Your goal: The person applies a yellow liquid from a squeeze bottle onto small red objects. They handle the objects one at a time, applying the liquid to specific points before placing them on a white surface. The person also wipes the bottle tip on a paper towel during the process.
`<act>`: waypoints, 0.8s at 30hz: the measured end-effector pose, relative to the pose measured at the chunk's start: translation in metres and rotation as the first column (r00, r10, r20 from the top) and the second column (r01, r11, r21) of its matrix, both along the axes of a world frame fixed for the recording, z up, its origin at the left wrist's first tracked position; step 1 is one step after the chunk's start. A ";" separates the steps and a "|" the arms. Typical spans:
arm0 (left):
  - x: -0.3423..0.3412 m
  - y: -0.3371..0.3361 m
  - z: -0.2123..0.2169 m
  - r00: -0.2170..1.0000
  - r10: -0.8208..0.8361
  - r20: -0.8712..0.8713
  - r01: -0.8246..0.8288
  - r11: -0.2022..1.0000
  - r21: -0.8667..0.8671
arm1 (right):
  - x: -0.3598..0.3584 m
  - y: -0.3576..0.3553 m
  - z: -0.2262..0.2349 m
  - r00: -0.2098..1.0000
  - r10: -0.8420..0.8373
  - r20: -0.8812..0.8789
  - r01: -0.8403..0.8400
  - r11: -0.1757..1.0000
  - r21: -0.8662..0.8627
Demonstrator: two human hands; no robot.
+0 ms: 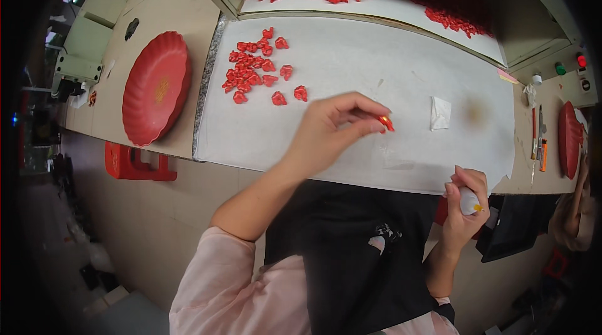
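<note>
While my left hand (332, 131) pinches one small red piece (386, 123) in its fingers above the white-papered table (376, 65), clear of the loose red pile (254, 68), my right hand (465, 206) wraps closed round a small white bottle (469, 200), orange tip pointing sideways.

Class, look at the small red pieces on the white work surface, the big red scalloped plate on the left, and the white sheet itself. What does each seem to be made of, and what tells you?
Small red pieces: probably glossy moulded plastic, given the bright highlights.
Red scalloped plate: likely plastic, smooth with a soft sheen and a fluted rim.
White sheet: looks like matt paper or thin card, slightly stained.
</note>
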State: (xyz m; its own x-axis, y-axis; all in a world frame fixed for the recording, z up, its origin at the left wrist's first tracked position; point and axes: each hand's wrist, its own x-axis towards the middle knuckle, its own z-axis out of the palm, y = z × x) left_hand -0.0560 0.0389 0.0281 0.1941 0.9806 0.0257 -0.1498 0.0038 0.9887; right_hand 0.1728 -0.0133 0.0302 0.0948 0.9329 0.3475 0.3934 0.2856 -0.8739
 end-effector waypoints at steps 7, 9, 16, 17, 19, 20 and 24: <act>-0.071 0.066 0.020 0.719 -0.043 -0.694 0.019 0.999 -0.043 | 0.015 -0.007 -0.007 1.000 -0.022 0.006 0.023 0.998 -0.067; -0.078 0.074 0.010 0.672 -0.082 -0.736 0.067 0.996 -0.050 | 0.014 -0.008 -0.008 1.000 -0.023 -0.008 0.022 0.996 -0.085; -0.075 0.080 0.021 0.587 -0.148 -0.796 0.053 0.988 -0.145 | 0.018 -0.007 -0.014 1.000 -0.011 0.026 0.014 0.994 -0.107; -0.077 0.081 0.018 0.580 -0.142 -0.802 0.072 0.990 -0.124 | 0.021 -0.007 -0.014 0.999 0.011 0.045 -0.007 0.996 -0.092; -0.078 0.080 0.017 0.584 -0.117 -0.803 0.075 0.993 -0.090 | 0.021 -0.008 -0.015 0.999 0.014 0.047 -0.009 0.996 -0.092; -0.077 0.079 0.020 0.594 -0.098 -0.799 0.058 0.995 -0.079 | 0.018 -0.008 -0.014 1.000 -0.005 0.030 0.008 0.994 -0.107; -0.084 0.057 0.016 0.522 0.202 -0.829 0.031 0.966 0.256 | 0.017 -0.009 -0.015 1.000 -0.028 0.002 0.028 0.990 -0.136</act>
